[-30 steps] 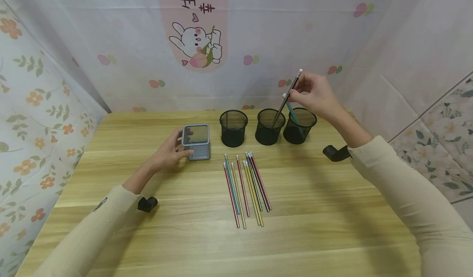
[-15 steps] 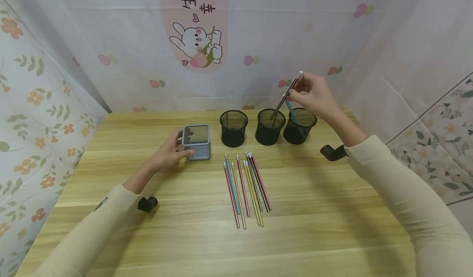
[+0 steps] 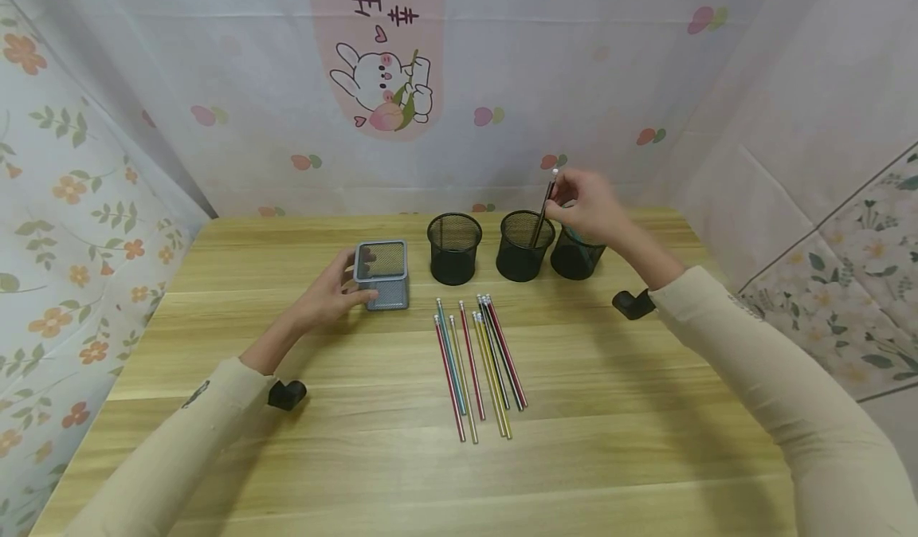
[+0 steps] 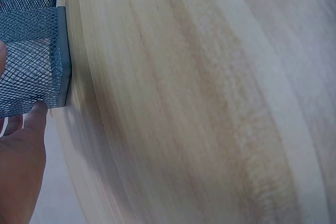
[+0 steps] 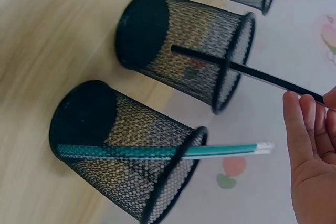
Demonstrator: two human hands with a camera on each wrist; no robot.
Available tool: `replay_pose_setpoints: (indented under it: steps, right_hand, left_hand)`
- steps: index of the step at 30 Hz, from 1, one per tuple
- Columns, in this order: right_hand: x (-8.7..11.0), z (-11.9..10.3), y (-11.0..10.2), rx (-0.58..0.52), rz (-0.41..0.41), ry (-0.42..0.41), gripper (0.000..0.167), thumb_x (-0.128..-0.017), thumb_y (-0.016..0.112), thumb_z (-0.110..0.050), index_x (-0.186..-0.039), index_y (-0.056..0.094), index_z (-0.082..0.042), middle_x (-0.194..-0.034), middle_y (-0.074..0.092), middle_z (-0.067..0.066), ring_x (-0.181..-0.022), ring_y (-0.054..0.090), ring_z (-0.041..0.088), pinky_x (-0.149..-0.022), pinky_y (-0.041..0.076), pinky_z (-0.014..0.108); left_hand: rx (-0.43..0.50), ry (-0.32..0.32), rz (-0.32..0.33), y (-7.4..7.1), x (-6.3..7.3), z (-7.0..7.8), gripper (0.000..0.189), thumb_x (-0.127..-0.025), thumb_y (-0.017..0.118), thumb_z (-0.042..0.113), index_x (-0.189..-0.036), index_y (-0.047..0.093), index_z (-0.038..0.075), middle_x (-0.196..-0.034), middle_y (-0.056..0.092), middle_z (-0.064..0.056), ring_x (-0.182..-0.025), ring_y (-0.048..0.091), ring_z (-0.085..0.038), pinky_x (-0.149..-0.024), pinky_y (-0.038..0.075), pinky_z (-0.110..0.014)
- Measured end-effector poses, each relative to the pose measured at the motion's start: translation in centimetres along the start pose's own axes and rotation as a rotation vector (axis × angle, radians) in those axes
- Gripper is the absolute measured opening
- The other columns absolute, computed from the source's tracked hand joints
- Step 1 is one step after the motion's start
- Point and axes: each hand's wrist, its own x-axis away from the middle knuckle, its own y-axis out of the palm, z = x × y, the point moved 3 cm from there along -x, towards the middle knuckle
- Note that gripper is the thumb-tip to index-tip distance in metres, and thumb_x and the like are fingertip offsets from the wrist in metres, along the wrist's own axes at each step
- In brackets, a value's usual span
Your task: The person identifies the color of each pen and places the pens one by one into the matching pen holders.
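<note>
My right hand (image 3: 588,206) pinches a black pencil (image 5: 262,77) near its white-eraser end. The pencil's lower end is inside the middle black mesh cup (image 3: 521,262), above the cup's base in the right wrist view. Just beside that, the right black mesh cup (image 3: 571,262) holds teal pencils (image 5: 131,152) leaning on its rim, partly covered by my right hand in the head view. My left hand (image 3: 330,294) holds a grey square mesh holder (image 3: 387,292) from its left side, thumb at the front. Nothing shows inside this holder.
A third black mesh cup (image 3: 453,266) stands between the grey holder and the middle cup. Several pencils (image 3: 469,370) in red, teal, yellow and black lie on the wooden table (image 3: 610,457). A patterned curtain (image 3: 244,83) hangs behind the table.
My right hand has moved left and down, and the black pencil stands more upright and lower in the middle cup. The left hand and grey holder stay in place.
</note>
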Motion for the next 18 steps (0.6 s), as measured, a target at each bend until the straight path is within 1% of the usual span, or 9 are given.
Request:
replay_pose_setpoints:
  steps: [5,7,14,18]
  right_hand:
    - [-0.1,0.6,1.2,0.041,-0.051,0.015,0.007,-0.091,0.064,-0.002,-0.096,0.06,0.0,-0.092,0.065,0.013,-0.086,0.065,0.03,-0.071,0.048,0.038]
    - [-0.2,0.7,1.7,0.055,-0.066,0.017,0.007,-0.091,0.064,-0.003,-0.096,0.06,0.0,-0.092,0.065,0.013,-0.085,0.065,0.029,-0.071,0.05,0.039]
    - [-0.3,1.2,2.8,0.057,-0.096,-0.005,0.005,-0.09,0.062,-0.001,-0.093,0.058,-0.001,-0.088,0.065,0.012,-0.081,0.064,0.027,-0.07,0.049,0.039]
    - [-0.3,1.3,3.2,0.054,-0.102,0.014,0.006,-0.09,0.062,-0.002,-0.092,0.057,-0.003,-0.088,0.064,0.01,-0.082,0.064,0.024,-0.07,0.048,0.04]
  left_hand:
    - [-0.004,-0.008,0.002,0.0,0.0,0.0,0.068,-0.096,0.068,-0.004,-0.149,0.026,-0.007,-0.152,0.032,-0.027,-0.141,0.031,-0.051,-0.113,0.033,-0.054]
    - [-0.008,-0.013,0.004,0.0,0.1,0.0,0.068,-0.096,0.068,-0.004,-0.15,0.026,-0.007,-0.152,0.032,-0.027,-0.141,0.031,-0.051,-0.114,0.033,-0.054]
    - [-0.006,-0.015,0.001,0.0,0.0,0.1,0.068,-0.096,0.068,-0.003,-0.15,0.026,-0.006,-0.153,0.032,-0.027,-0.141,0.03,-0.051,-0.114,0.032,-0.054]
    - [-0.01,-0.01,-0.001,0.0,0.0,0.0,0.069,-0.096,0.068,-0.003,-0.15,0.026,-0.006,-0.153,0.032,-0.027,-0.141,0.03,-0.051,-0.114,0.032,-0.055]
